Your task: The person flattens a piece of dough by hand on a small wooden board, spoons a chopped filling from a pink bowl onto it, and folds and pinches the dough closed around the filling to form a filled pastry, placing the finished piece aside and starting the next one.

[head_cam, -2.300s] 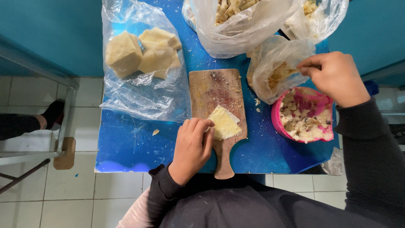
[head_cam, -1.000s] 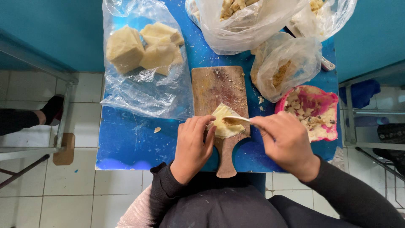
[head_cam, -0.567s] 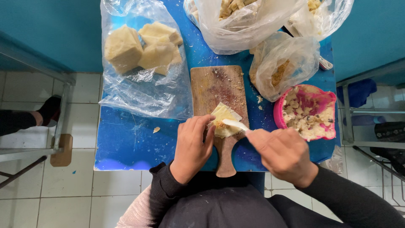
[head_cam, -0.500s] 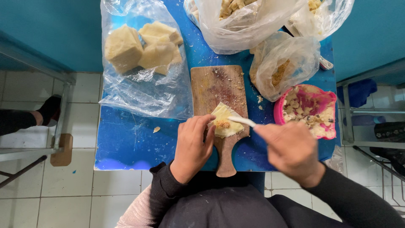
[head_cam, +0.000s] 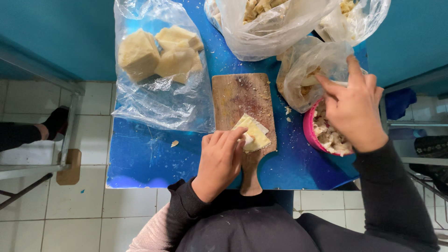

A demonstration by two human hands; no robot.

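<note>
A small blue table (head_cam: 154, 158) seen from above, with a wooden cutting board (head_cam: 242, 100) at its middle as the landmark. Left of the board lies a large clear plastic bag (head_cam: 158, 100) holding pale yellow dough blocks (head_cam: 158, 51). Above and to the right of the board, more clear bags (head_cam: 275, 28) of chopped filling crowd the table's far edge — one (head_cam: 303, 70) slumps between the board and a pink bowl (head_cam: 309, 133). On the board's lower right part sits a folded pale dough wrapper (head_cam: 254, 133). The left hand (head_cam: 219, 161) presses on the wrapper's near edge, fingers together and flat. The right hand (head_cam: 352, 109) hovers over the bowl, right of the board, fingers bunched together — whether they pinch anything cannot be told.
</note>
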